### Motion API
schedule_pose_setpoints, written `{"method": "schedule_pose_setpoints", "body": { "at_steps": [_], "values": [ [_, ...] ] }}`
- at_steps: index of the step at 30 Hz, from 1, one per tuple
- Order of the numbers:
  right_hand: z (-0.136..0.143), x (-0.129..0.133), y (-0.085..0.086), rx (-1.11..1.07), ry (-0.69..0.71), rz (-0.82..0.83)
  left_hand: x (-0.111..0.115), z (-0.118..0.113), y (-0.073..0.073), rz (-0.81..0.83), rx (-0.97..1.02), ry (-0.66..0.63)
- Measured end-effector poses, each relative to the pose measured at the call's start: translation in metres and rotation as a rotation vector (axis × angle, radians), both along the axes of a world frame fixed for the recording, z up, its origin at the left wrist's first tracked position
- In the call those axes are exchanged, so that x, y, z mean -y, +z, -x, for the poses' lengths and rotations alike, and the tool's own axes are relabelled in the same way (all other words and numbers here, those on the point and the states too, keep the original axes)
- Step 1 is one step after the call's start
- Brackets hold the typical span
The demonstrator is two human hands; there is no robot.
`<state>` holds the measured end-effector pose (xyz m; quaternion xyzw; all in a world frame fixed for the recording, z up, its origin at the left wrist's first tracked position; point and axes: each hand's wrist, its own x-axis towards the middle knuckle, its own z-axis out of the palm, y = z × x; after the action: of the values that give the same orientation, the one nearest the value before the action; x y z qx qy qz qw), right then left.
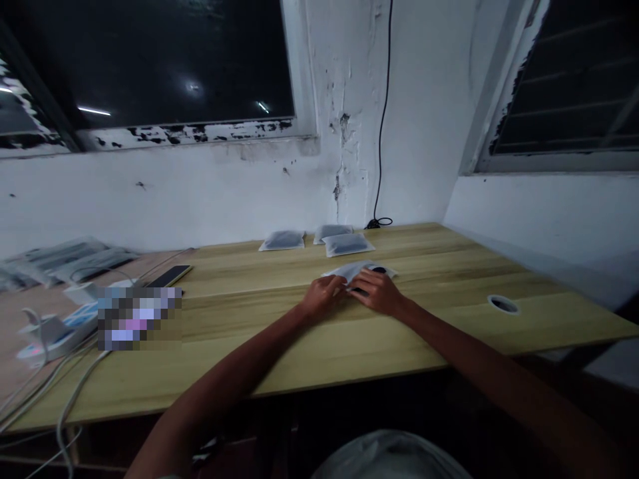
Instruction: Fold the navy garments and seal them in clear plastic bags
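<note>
My left hand (322, 297) rests at the near left edge of a frosted, whitish pouch (351, 269) lying on the table, its fingers closed on the edge. From the right, my right hand (378, 293) reaches over the same pouch with curled fingers, and the fingertips of both hands nearly meet. Something dark shows under my right fingers and at the pouch's far right; I cannot make out what it is. Beyond my hands lie three similar pouches with dark contents: one on the left (282, 241), one at the back (332, 232) and one in front (349, 244).
The wood-grain table (239, 359) has a round cable hole (503, 305) on the right. To the left are a power strip (60, 346) with plugs and cables, a phone (170, 276), a blurred-out item (137, 319) and several more pouches (74, 259). A black cable (383, 113) hangs down the wall.
</note>
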<state>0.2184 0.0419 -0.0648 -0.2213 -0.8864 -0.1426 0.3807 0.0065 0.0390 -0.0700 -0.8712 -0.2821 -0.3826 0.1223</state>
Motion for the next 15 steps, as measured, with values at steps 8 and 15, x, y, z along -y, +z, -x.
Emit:
{"method": "schedule_pose_setpoints", "body": {
  "at_steps": [8, 15],
  "values": [
    [-0.002, 0.001, -0.001, -0.008, 0.062, -0.075, 0.008, 0.0, 0.006, -0.014, -0.008, 0.003],
    [-0.007, -0.008, -0.001, 0.071, 0.017, -0.048, 0.006, -0.001, 0.01, 0.031, 0.041, -0.016]
  ]
}}
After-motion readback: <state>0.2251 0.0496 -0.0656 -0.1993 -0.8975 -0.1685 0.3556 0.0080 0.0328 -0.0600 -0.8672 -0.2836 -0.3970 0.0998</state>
